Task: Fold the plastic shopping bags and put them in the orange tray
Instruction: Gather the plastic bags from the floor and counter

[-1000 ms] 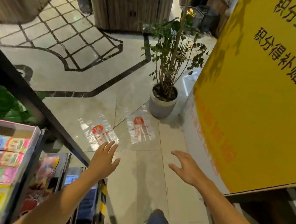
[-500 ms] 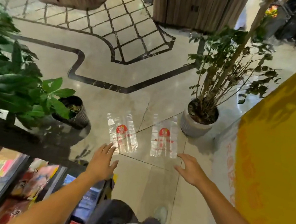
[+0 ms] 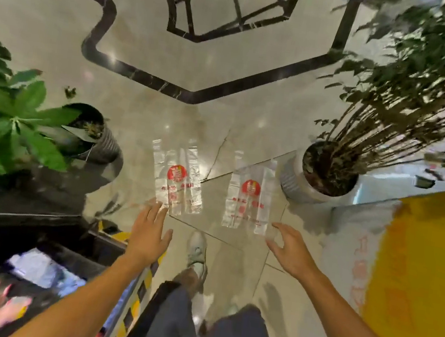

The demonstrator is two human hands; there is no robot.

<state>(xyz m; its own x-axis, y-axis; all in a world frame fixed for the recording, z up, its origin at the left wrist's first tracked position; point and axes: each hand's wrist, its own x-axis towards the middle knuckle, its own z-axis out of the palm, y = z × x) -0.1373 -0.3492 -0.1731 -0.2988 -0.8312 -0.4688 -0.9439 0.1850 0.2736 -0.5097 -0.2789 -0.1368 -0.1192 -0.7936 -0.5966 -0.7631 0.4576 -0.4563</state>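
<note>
Two clear plastic shopping bags with red print lie flat on the shiny tiled floor. The left bag [image 3: 177, 179] and the right bag [image 3: 250, 198] lie side by side, a gap between them. My left hand [image 3: 149, 233] reaches out with fingers spread, its fingertips near the left bag's near corner. My right hand [image 3: 291, 249] hovers with fingers spread just right of the right bag's near edge. Neither hand holds anything. No orange tray is in view.
A white pot [image 3: 319, 178] with a tall twiggy plant stands right of the bags. A dark pot [image 3: 98, 138] with a leafy plant stands to the left. A yellow sign panel [image 3: 421, 279] fills the right. Shelves of goods [image 3: 32, 270] sit lower left. My shoe [image 3: 197, 251] is below the bags.
The view has tilted down and moved closer to the floor. Both hands have reached further toward the two bags, and my leg and shoe have stepped forward into view.
</note>
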